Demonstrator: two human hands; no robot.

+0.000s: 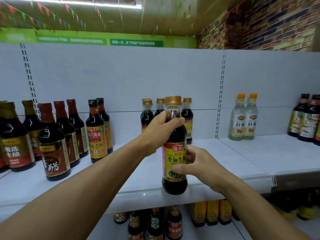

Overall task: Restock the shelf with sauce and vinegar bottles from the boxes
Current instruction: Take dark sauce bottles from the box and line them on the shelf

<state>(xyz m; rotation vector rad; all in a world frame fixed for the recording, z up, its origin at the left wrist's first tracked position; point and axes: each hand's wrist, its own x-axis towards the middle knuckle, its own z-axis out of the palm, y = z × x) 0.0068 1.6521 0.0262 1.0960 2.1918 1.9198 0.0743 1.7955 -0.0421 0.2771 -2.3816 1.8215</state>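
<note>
A dark soy sauce bottle [174, 153] with a gold cap and a yellow label stands upright at the front edge of the white shelf [242, 163]. My left hand [161, 130] grips its shoulder just below the neck. My right hand [195, 163] holds its labelled body from the right, thumb across the front. Behind it stand several matching gold-capped bottles [187, 118] near the back panel.
Left on the shelf stand dark vinegar bottles [53, 146] and black-capped soy bottles [96, 132]. Two clear white vinegar bottles [244, 118] stand to the right, with more dark bottles [308, 118] at the far right. The lower shelf holds more bottles [173, 222].
</note>
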